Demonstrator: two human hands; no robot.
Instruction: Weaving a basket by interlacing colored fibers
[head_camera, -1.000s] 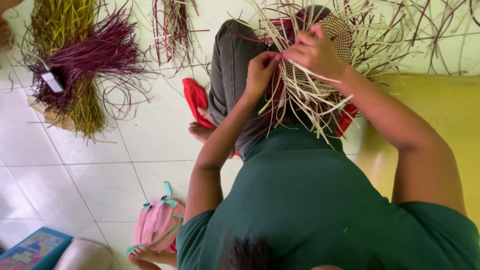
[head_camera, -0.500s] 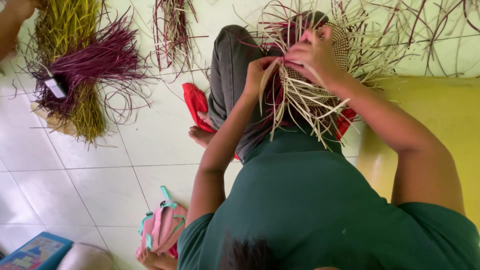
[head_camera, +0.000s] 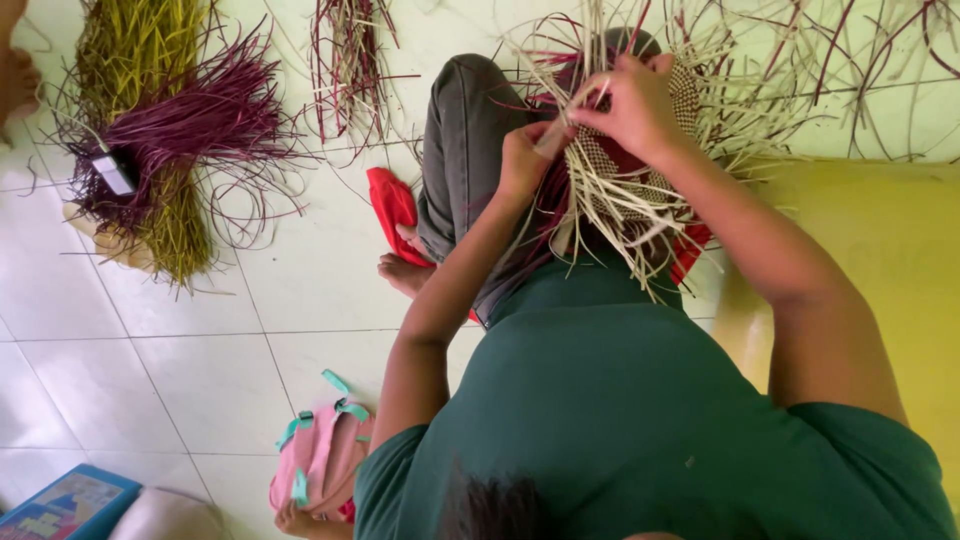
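Where the pale tiled floor (head_camera: 180, 370) runs along the left of the view, a bundle of purple and yellow-green reeds (head_camera: 160, 150) lies fanned out, a smaller reddish bunch (head_camera: 350, 60) beside it, and a pink backpack (head_camera: 320, 465) near the bottom edge. Further right, on the lap of the seated person, sits the half-woven basket (head_camera: 630, 170) — a checked weave of pale and dark-red strips with loose ends bristling out on every side. The left hand (head_camera: 522, 165) has its fingers pressed together in a pinch on a pale strip at the basket's near edge; the right hand (head_camera: 635, 105) curls over the top, fingertips pinching another strand just beside it. The piece looks light and springy rather than stiff: the free strips would bend and could crease or split if pulled sharply, so the woven body is the firmer place to grip, and a single strand is best taken close to the weave. Against the picture a second ago, the two hands have drawn closer — nearly touching — and the view has shifted slightly, while the basket stays on the lap. At far right lies a yellow mat (head_camera: 900, 300).
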